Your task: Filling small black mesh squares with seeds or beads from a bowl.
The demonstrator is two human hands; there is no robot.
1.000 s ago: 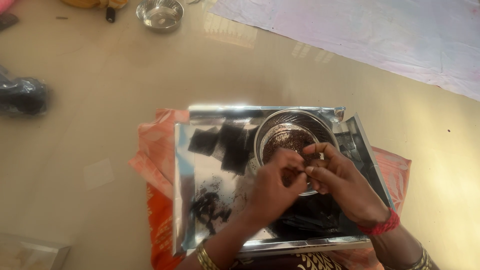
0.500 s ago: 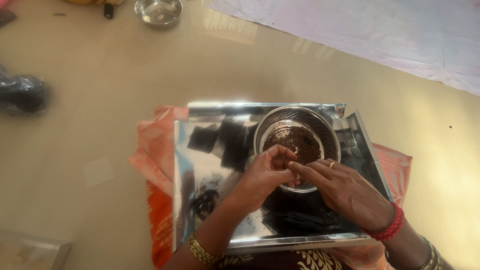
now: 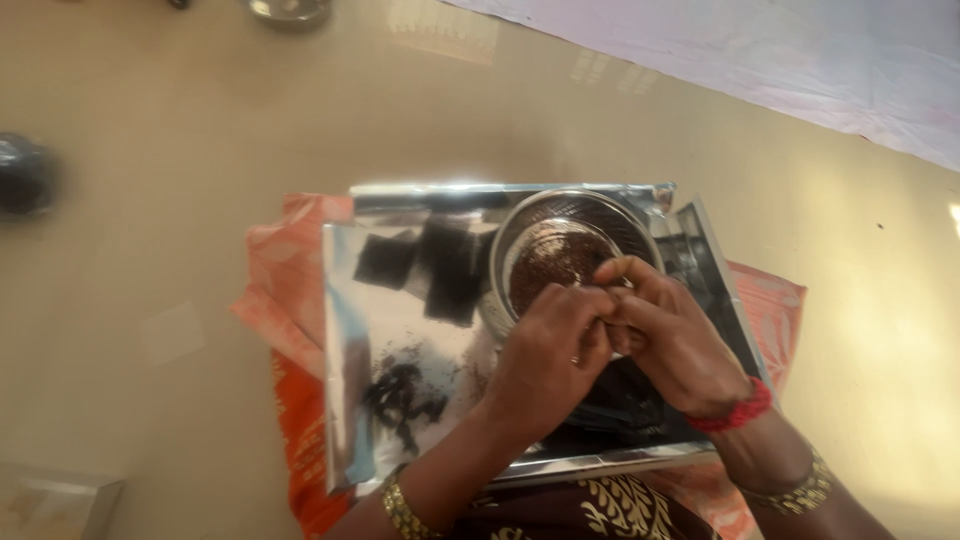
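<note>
Both hands over bowl [image 3: 570,255] on steel tray [image 3: 345,330]. My left hand [image 3: 550,350] & right hand [image 3: 670,335] fingertips pressed together, pinching sth too small to tell. Risk: dark grains spill if bowl's nudged.

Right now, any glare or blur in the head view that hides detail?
Head view: glare whitens the steel tray on its left half; hands are soft with blur, so what the fingers pinch is unreadable; the bowl shows fairly clearly; floor top left is dim.

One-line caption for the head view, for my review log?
Left hand and right hand meet fingertip to fingertip over a steel bowl of dark grains on a shiny tray.
</note>
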